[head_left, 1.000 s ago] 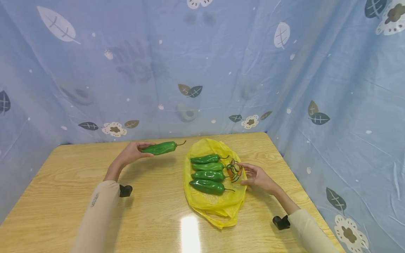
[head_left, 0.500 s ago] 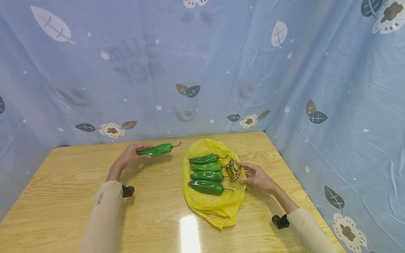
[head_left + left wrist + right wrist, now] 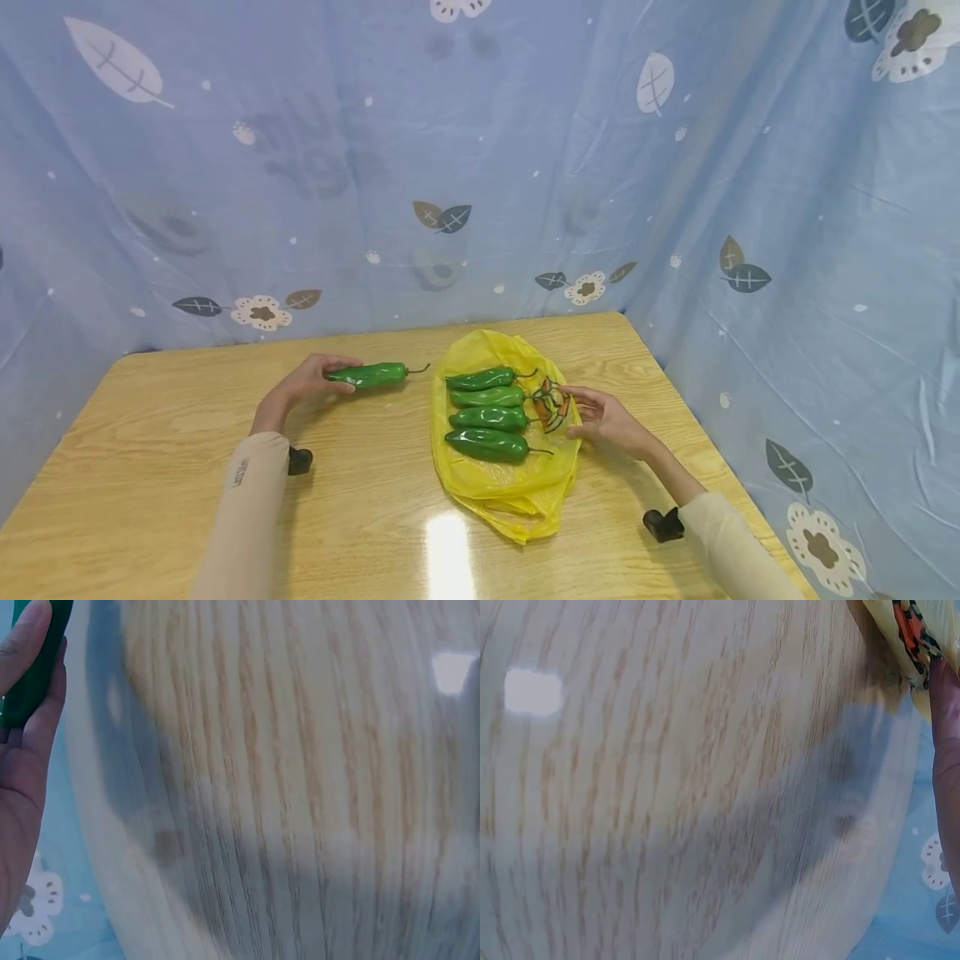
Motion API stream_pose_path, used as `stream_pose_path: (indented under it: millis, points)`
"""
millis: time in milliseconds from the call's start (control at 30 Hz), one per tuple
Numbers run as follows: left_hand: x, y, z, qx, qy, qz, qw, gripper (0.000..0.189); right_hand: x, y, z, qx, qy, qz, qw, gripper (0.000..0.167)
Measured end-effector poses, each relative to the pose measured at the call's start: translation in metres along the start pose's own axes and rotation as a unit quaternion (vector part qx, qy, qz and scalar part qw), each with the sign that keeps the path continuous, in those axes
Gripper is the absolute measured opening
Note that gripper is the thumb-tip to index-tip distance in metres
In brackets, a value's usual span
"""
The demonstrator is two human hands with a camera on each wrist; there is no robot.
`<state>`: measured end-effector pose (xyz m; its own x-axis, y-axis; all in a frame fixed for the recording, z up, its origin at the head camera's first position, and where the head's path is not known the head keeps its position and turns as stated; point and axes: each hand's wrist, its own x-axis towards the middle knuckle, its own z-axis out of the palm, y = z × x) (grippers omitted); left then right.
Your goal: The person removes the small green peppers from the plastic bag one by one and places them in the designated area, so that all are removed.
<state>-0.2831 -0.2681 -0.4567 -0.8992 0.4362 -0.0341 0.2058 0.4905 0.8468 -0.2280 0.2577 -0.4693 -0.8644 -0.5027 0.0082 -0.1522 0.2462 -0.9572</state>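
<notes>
My left hand (image 3: 309, 380) holds a long green pepper (image 3: 381, 374) level over the back left part of the table, its curved stem pointing right. Part of that pepper (image 3: 36, 682) shows between thumb and fingers at the upper left of the left wrist view. Right of it lies a yellow plastic bag (image 3: 504, 478), spread out, with several green peppers (image 3: 489, 445) in a row, stems to the right. My right hand (image 3: 611, 425) grips the bag's right edge beside an orange, green and black pattern (image 3: 553, 407). In the right wrist view, a digit touches the bag (image 3: 889, 613).
The wooden table (image 3: 360, 500) has a bright light reflection near its front. A blue curtain (image 3: 360, 167) with leaves and flowers hangs along the back and right edges. Black wrist mounts (image 3: 663, 526) sit beneath both forearms.
My left hand first shifts slightly left with the pepper, then lowers it closer to the table. The right hand, the bag and the row of peppers stay in place.
</notes>
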Motion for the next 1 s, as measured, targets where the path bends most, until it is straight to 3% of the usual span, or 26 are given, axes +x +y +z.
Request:
stream_pose_path:
  millis: [333, 600, 1000]
  points:
    - [-0.001, -0.010, 0.003, 0.027, 0.000, -0.004, 0.9996, 0.051, 0.000, 0.000, 0.002, 0.002, -0.004, 0.010, 0.9999, 0.070]
    - [-0.004, -0.018, 0.008, 0.003, 0.020, -0.014, 0.9997, 0.052, -0.001, -0.002, 0.003, 0.002, -0.003, 0.014, 0.9999, 0.071]
    - [-0.008, -0.022, 0.009, -0.017, 0.013, -0.024, 0.9995, 0.059, 0.000, 0.003, 0.002, -0.003, -0.003, 0.016, 0.9999, 0.071]
